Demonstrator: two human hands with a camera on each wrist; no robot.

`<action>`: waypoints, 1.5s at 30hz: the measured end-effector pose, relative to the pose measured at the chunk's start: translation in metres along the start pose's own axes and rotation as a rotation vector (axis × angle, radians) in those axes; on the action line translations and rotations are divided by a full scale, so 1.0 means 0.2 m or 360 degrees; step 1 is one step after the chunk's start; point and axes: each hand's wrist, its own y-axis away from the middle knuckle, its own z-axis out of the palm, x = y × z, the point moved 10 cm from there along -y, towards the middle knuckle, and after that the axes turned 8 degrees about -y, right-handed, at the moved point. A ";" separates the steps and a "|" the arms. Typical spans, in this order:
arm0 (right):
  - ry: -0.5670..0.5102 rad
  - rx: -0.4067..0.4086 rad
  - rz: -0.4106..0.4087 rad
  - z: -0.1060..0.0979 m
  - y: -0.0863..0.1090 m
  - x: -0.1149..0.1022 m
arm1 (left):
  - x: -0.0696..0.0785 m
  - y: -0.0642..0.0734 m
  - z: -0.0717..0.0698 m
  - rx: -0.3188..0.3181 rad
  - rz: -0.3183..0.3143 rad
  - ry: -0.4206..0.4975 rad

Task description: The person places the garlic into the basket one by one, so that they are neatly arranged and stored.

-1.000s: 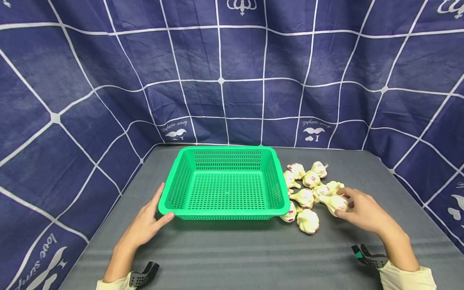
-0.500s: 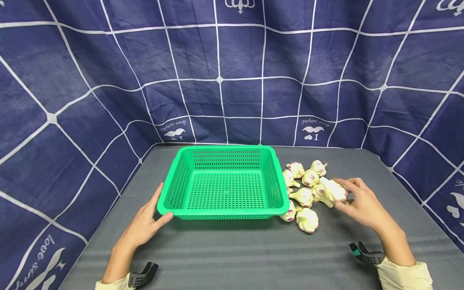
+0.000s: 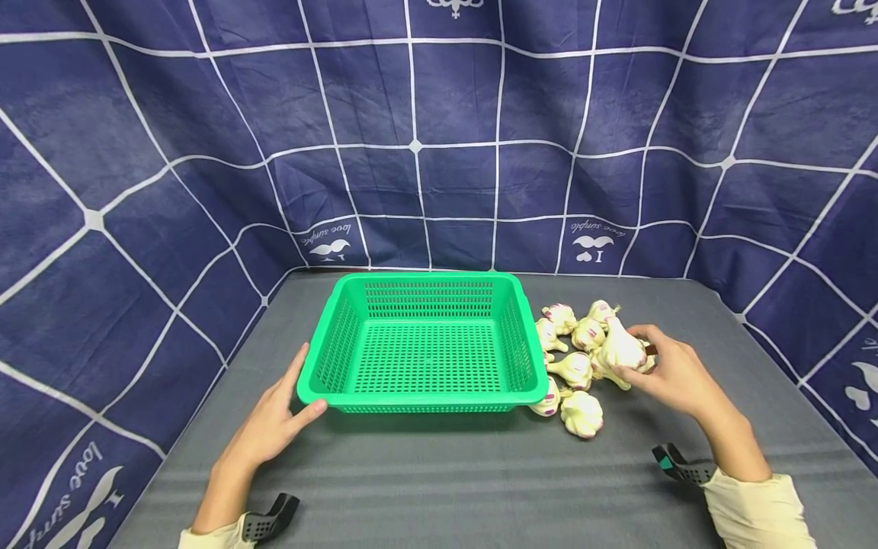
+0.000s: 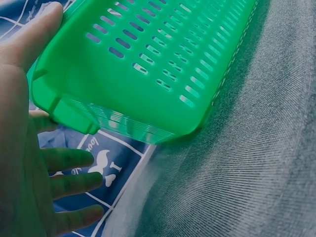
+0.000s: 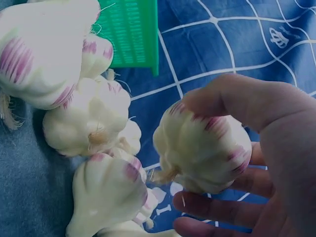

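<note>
My right hand (image 3: 675, 374) pinches a garlic bulb (image 3: 623, 349) between thumb and fingers. The bulb is tilted, its neck toward the back, and overlaps other bulbs in the head view. In the right wrist view, purple streaks mark the held garlic bulb (image 5: 202, 148), and its root tuft shows. My left hand (image 3: 264, 427) rests against the near left corner of a green plastic basket (image 3: 432, 399). Its thumb touches the rim. Seen from the left wrist, the fingers (image 4: 74, 183) are straight and spread beside the basket wall (image 4: 84, 74). Inside, the basket holds nothing.
Several loose garlic bulbs (image 3: 581, 414) lie clustered along the right side of the basket on a grey cloth-covered table (image 3: 439, 480). A blue curtain (image 3: 453, 183) with white grid lines hangs behind and at both sides. Dark devices (image 3: 270, 518) are strapped to both wrists.
My right hand has carried the garlic bulb left and back over the others, turning its neck from leftward to backward. The left hand and basket stay where they were.
</note>
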 end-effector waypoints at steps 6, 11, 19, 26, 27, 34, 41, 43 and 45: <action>-0.0061 -0.0009 0.0037 0.01 -0.05 -0.01 | 0.00 0.00 0.00 0.0002 0.0002 -0.0008; -0.0052 0.0059 -0.0048 -0.01 -0.08 -0.06 | 0.00 0.00 -0.01 0.0000 0.0002 -0.0020; -0.0056 0.0148 -0.0189 -0.02 -0.11 -0.12 | 0.01 -0.01 0.00 -0.0010 0.0008 -0.0006; -0.0060 0.0174 -0.0254 -0.02 -0.14 -0.18 | 0.01 -0.01 0.00 -0.0008 0.0008 0.0007; -0.0072 0.0186 -0.0265 -0.02 -0.14 -0.19 | 0.01 -0.01 0.00 -0.0007 0.0008 0.0005; -0.0170 0.0200 -0.0322 0.01 -0.17 -0.24 | -0.01 -0.01 0.01 -0.0022 -0.0017 0.0014; -0.0285 0.0156 -0.0349 0.06 -0.22 -0.30 | -0.02 0.00 0.02 -0.0033 -0.0036 0.0010; -0.0301 0.0158 -0.0351 0.07 -0.23 -0.31 | -0.02 0.00 0.03 -0.0038 -0.0038 0.0011; -0.0299 0.0165 -0.0356 0.07 -0.24 -0.33 | -0.02 0.00 0.03 -0.0040 -0.0044 0.0016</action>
